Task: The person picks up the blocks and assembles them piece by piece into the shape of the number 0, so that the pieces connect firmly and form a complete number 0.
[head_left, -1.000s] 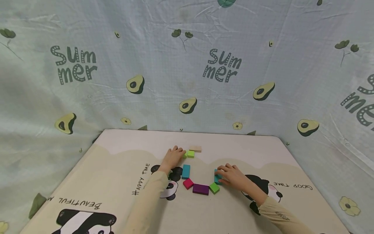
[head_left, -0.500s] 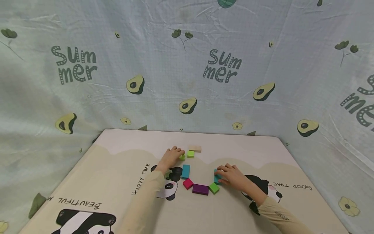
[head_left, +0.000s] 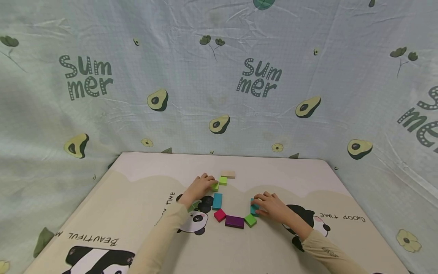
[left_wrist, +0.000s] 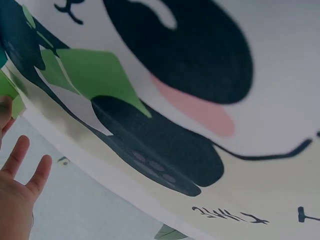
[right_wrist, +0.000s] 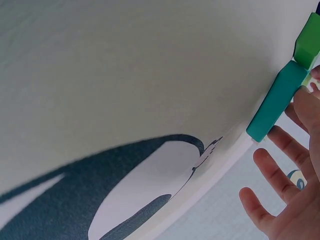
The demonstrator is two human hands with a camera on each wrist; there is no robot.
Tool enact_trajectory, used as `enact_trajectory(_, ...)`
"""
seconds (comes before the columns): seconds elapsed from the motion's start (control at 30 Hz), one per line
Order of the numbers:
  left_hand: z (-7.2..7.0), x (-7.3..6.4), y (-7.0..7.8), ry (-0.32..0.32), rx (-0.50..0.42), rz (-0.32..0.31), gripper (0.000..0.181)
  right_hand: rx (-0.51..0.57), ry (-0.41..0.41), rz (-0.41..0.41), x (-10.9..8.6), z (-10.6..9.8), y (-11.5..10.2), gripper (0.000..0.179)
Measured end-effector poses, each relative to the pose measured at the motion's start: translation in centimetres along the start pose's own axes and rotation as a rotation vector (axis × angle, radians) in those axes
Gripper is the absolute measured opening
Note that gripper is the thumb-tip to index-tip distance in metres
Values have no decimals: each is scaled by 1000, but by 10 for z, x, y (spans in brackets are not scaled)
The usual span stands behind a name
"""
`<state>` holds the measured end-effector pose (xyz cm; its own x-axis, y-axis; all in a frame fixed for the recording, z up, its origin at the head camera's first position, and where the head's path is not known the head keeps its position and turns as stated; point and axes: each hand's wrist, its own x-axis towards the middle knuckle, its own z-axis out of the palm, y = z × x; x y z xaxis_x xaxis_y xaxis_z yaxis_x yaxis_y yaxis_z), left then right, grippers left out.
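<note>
My left hand (head_left: 199, 187) holds a light green block (head_left: 215, 187) by its fingertips, just behind the left blue block (head_left: 217, 201). In the left wrist view a finger lies against that green block (left_wrist: 11, 95), while two other fingers stick out free. My right hand (head_left: 273, 207) has its thumb and fingers at the right blue block (head_left: 253, 209), partly covering it. The right wrist view shows this block (right_wrist: 277, 102) lying flat, end to end with a green block (right_wrist: 308, 42). Between the blue blocks curve a red block (head_left: 220, 215), a purple block (head_left: 234, 222) and the green block.
Behind the left hand lie another light green block (head_left: 223, 180) and a plain wooden block (head_left: 228, 174). The tabletop (head_left: 219, 251) bears printed pandas and lettering. A patterned cloth (head_left: 188, 76) hangs behind the table and at its sides.
My left hand has drawn its light green block away from the other light green one, toward the near side, close to the left blue block. The right hand stays in place.
</note>
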<state>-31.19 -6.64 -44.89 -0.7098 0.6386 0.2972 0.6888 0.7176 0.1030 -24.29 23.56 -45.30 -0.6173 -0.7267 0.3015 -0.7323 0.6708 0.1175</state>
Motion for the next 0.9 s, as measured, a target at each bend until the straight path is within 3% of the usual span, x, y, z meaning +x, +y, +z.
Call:
enact_trajectory(0.2,4,0,5,26,31,47,27,15,-35,27,-1,1,0,26)
enact_trajectory(0.9,11,11,15,-16,52,45,32,22,-43,39,-2,3,-1,25)
